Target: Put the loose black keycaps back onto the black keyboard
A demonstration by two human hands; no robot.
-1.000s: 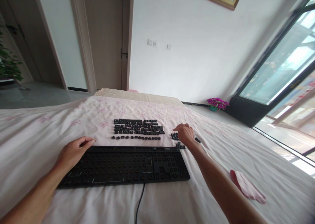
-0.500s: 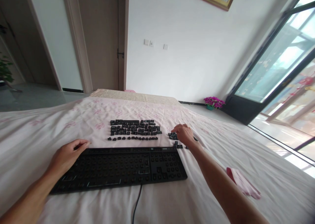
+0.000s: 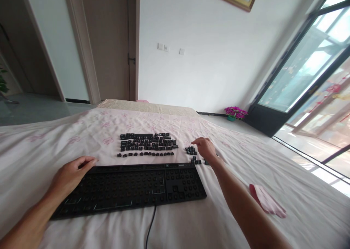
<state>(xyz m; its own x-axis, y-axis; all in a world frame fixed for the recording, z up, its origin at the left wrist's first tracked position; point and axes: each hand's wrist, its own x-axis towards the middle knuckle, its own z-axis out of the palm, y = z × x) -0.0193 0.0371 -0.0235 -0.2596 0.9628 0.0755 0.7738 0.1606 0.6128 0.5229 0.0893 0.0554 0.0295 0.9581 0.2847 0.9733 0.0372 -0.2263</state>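
Observation:
A black keyboard [image 3: 131, 188] with its keycaps taken off lies on the white flowered bedsheet [image 3: 41, 146]. Behind it, several loose black keycaps [image 3: 147, 144] are laid out in rows. A smaller cluster of keycaps [image 3: 191, 152] sits to the right of those rows. My left hand [image 3: 69, 174] rests on the keyboard's far left corner, fingers slightly apart, holding nothing. My right hand [image 3: 206, 149] reaches over the small cluster with its fingers curled down onto the caps. Whether it grips one is hidden.
The keyboard's black cable [image 3: 150, 227] runs toward me. A pink cloth [image 3: 266, 201] lies on the sheet at the right. A pot of purple flowers [image 3: 235, 112] stands on the floor by the glass door [image 3: 308, 77]. A wooden door [image 3: 109, 41] is at the back.
The view has drifted a little to the right and down. My right hand has shifted slightly over the small keycap cluster. My left hand stays on the keyboard's corner.

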